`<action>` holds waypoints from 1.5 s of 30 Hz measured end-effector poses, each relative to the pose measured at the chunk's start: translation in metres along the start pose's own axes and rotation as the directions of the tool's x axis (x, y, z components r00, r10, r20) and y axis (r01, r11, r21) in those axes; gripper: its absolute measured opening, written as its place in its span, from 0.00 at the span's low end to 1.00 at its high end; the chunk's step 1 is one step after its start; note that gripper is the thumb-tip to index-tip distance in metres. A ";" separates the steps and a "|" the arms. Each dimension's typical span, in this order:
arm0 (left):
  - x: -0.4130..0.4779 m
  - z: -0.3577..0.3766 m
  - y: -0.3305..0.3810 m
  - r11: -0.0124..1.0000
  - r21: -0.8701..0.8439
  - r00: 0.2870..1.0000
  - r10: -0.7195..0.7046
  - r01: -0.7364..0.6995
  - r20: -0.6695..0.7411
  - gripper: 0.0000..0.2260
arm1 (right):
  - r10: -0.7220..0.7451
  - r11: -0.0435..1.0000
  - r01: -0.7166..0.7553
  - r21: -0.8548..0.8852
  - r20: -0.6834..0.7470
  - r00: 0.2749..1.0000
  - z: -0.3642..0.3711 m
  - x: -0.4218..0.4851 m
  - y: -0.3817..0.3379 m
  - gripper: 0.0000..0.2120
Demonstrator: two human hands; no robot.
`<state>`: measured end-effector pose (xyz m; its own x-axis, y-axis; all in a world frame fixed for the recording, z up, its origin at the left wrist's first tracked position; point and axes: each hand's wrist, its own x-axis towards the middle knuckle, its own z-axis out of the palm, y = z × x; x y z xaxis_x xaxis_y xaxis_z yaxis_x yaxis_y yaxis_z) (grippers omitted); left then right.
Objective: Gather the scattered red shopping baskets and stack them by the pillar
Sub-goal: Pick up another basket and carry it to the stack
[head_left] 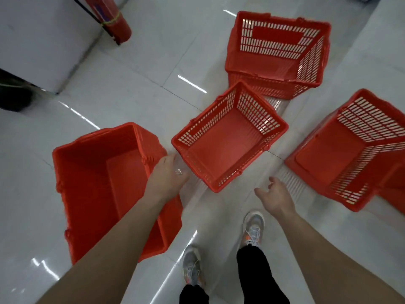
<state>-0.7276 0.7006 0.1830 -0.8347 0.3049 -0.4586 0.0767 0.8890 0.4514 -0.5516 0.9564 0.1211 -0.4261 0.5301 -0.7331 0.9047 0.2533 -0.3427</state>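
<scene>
head view, looking down at a white tiled floor. landmark: mid basket, red, upright, open side up, nothing in it, one corner pointing at the person.

- left basket: just left of mid basket, nearer the person, upright. walls too blurred to make out.
- far basket: beyond mid basket, its near rim close to mid basket's far corner. a second slotted wall shows under that rim, so it seems to sit in another basket. cannot tell for sure.
- right basket: right of mid basket, apart from it, with a strip of floor between.
- edge basket: further right of mid basket, cut off by the frame, touching or overlapping right basket.
- pillar: white, far left of mid basket and beyond it, well apart. a red cylinder stands against its far side.

hands:
- left hand: back of hand up, over the gap between left basket and mid basket's near-left side. fingers motion-blurred. cannot tell whether it grips either rim.
- right hand: near side of mid basket, to the right of its near corner, clear of it. fingers loose and spread, holding nothing.

grey shoes on the floor, nearer than mid basket.
</scene>
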 end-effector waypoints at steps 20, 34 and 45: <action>0.243 0.172 -0.060 0.924 0.376 0.996 -0.044 0.070 -0.077 0.46 | -0.084 0.975 0.097 0.201 -0.071 0.994 0.098 0.206 0.039 0.47; 0.180 0.219 -0.028 0.981 0.058 0.977 -0.190 0.185 0.093 0.14 | 0.014 0.991 0.029 0.132 -0.313 0.950 0.027 0.210 0.068 0.15; 0.059 0.042 0.034 0.981 -0.166 0.984 -0.120 0.098 -0.128 0.11 | -0.317 0.941 0.337 0.030 -0.272 0.908 -0.102 0.072 -0.030 0.12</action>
<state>-0.7515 0.7637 0.1390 -0.9009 0.1498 -0.4074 -0.0969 0.8455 0.5251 -0.6102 1.0700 0.1385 -0.6752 0.6216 -0.3972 0.7075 0.3932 -0.5873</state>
